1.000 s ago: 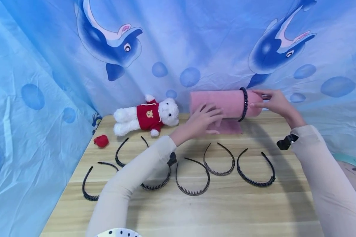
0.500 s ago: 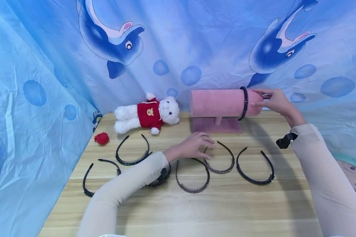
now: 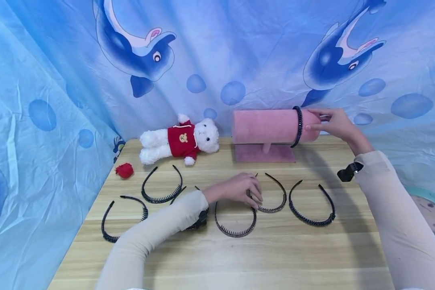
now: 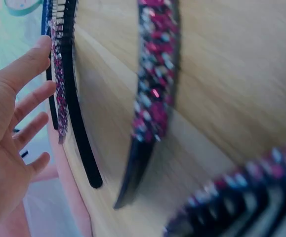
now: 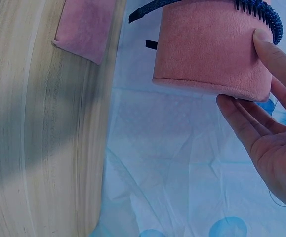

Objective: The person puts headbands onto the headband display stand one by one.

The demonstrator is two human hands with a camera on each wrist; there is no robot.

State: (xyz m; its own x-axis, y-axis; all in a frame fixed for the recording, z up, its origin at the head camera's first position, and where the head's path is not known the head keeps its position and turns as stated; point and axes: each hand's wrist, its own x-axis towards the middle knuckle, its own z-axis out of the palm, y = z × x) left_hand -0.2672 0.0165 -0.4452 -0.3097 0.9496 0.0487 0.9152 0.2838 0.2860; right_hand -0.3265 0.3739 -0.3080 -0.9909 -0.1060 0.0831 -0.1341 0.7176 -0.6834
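Observation:
My left hand [image 3: 237, 188] hovers low over the table, fingers loosely bent, at two headbands: one toothed [image 3: 236, 234] below it and one [image 3: 283, 201] on its right. In the left wrist view its fingers [image 4: 31, 101] lie close beside a headband with pink and silver stones [image 4: 60, 94]; whether they touch it is unclear. At the back, my right hand [image 3: 335, 124] holds the right end of a pink cylindrical headband stand [image 3: 264, 127], thumb on its side and fingers against the end. Around that stand sits a dark beaded headband [image 3: 299, 127], near the right hand.
More headbands lie on the wooden table [image 3: 275, 257]: one [image 3: 311, 222] at right, several at left, including a toothed one [image 3: 162, 199]; my left sleeve partly covers some. Behind them lie a white plush bear [image 3: 181, 139] and a red fuzzy object [image 3: 124, 170]. A blue curtain [image 3: 261, 48] hangs behind.
My left hand has moved from the front of the pink stand down toward the table, to the middle headbands. The right hand stays at the stand's end.

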